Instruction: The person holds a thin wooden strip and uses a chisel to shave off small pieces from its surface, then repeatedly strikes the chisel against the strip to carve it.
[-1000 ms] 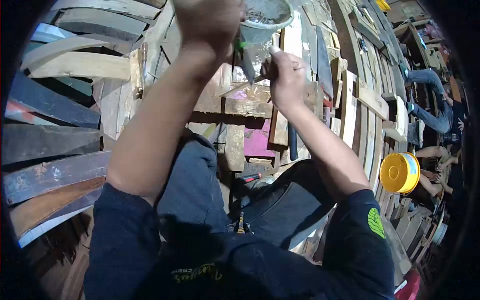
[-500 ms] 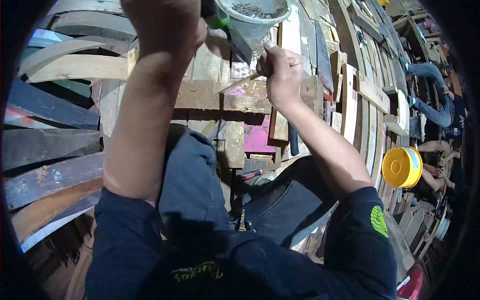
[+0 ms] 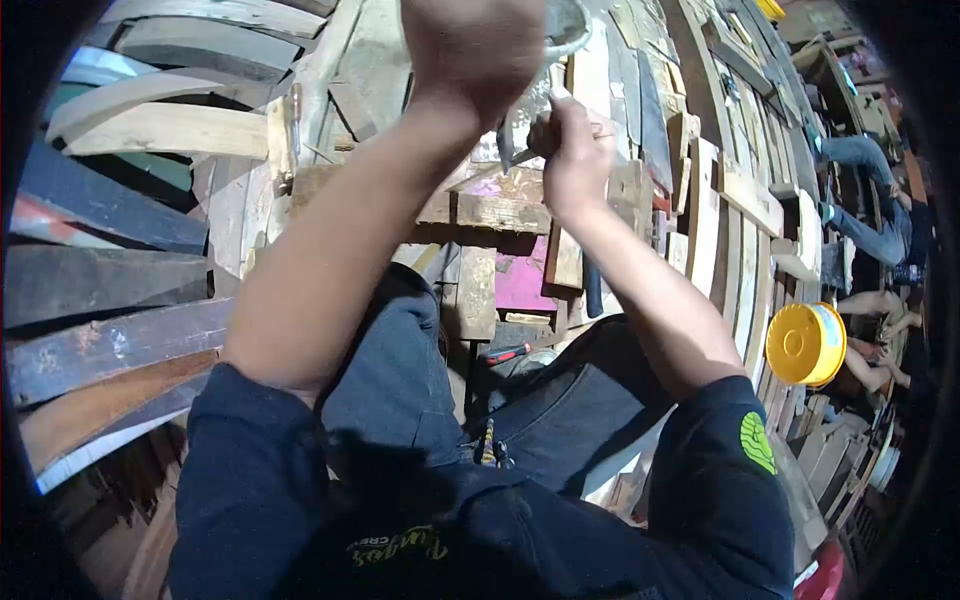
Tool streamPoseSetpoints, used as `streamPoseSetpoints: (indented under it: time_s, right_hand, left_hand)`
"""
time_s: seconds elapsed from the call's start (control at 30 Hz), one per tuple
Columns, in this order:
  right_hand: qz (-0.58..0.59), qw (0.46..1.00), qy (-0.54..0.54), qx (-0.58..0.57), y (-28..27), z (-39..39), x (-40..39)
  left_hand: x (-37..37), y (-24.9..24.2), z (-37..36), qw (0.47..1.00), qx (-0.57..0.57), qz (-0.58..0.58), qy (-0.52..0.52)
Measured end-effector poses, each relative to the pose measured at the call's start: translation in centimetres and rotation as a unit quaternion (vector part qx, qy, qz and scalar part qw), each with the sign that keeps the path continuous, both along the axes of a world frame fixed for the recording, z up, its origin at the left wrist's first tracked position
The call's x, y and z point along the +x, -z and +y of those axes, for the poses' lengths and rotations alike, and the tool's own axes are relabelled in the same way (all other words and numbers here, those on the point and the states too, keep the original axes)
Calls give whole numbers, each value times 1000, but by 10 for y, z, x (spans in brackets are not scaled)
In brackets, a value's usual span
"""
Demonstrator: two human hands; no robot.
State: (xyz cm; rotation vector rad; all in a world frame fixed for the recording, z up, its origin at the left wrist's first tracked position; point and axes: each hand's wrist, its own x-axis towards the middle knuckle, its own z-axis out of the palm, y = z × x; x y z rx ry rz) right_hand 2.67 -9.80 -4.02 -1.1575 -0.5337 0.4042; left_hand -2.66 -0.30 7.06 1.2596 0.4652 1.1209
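Observation:
My left hand (image 3: pixel 478 50), smeared by motion, is closed at the top centre. Below it shows the dark grey metal end (image 3: pixel 507 145) of a hand tool, its handle hidden behind the hand. My right hand (image 3: pixel 577 150) is a closed fist just to the right, thumb upward, gripping a thin wooden strip (image 3: pixel 522 157) that slants down to the left. The tool's metal end overlaps the strip in this view. Beneath both hands lies a rough wooden block (image 3: pixel 500 212). A pale bucket (image 3: pixel 572 28) stands behind my left hand, mostly hidden by it.
Curved boards (image 3: pixel 165 132) are stacked at the left. A red-and-black screwdriver (image 3: pixel 507 353) lies between my legs, near a pink surface (image 3: pixel 525 280). Planks (image 3: pixel 705 210) cover the right side, with a yellow bucket (image 3: pixel 800 345). Another person in jeans (image 3: pixel 865 195) sits at far right.
My left hand has swung right and the tool's metal end now points down beside my right hand. It covers much of the nail bucket. My right hand has shifted slightly right.

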Motion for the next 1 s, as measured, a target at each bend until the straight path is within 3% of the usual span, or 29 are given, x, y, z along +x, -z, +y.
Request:
streamPoseSetpoints:
  time_s: [0.03, 0.1, 0.13, 0.17, 0.23, 0.3, 0.37, 0.4, 0.43, 0.53, 0.7, 0.77, 0.9, 0.93, 0.97, 1.0]
  right_hand:
    - [-20, 1000, -21, 2, 1, 0, 6]
    - [10, 1000, -1, -4, 1, 2, 8]
    - [9, 1000, 3, -4, 1, 0, 11]
    - [0, 1000, -7, -12, 2, -3, 13]
    - [-9, 1000, -17, -21, 9, -7, 17]
    - [-12, 1000, 0, -18, 13, -4, 25]
    - [-18, 1000, -3, -16, 12, -3, 23]
    - [-12, 1000, -6, -21, 10, -2, 20]
    - [-8, 1000, -8, -26, 8, -1, 19]
    - [-38, 998, -28, -39, 5, -1, 15]
    - [-29, 998, -34, -41, 5, -2, 16]
    - [1, 999, -38, -21, 5, -1, 15]
    - [3, 999, -22, -36, -2, 2, 8]
    - [-4, 998, -8, -56, -4, 0, 4]
    - [36, 999, 22, -12, 4, 1, 6]
    - [32, 999, 8, -25, 1, -1, 11]
  left_hand:
    - [-1, 7, 9, 994, 102, -19, 19]
    - [3, 5, 5, 995, -82, -58, -18]
    - [-8, -5, 6, 991, -126, -37, 14]
    - [-20, -14, 2, 997, -36, -69, 29]
    - [-26, -20, 18, 986, -4, -147, 77]
    - [-25, -24, 15, 983, -58, -162, 70]
    - [-22, -19, 11, 997, -48, -66, -1]
    - [-22, -16, 12, 997, -27, -63, 22]
    - [-20, -13, 12, 995, 2, -96, 37]
    - [-18, -13, 13, 993, -74, -81, 34]
    - [-26, -23, 19, 989, -85, -117, 20]
    - [-34, -30, 14, 979, -55, -174, 88]
    - [-15, -3, 18, 988, -43, -138, 55]
    - [-5, -3, 11, 994, -107, -22, -8]
    - [-1, 12, 20, 999, 31, -14, -38]
    - [0, 10, 22, 999, 4, -33, -28]
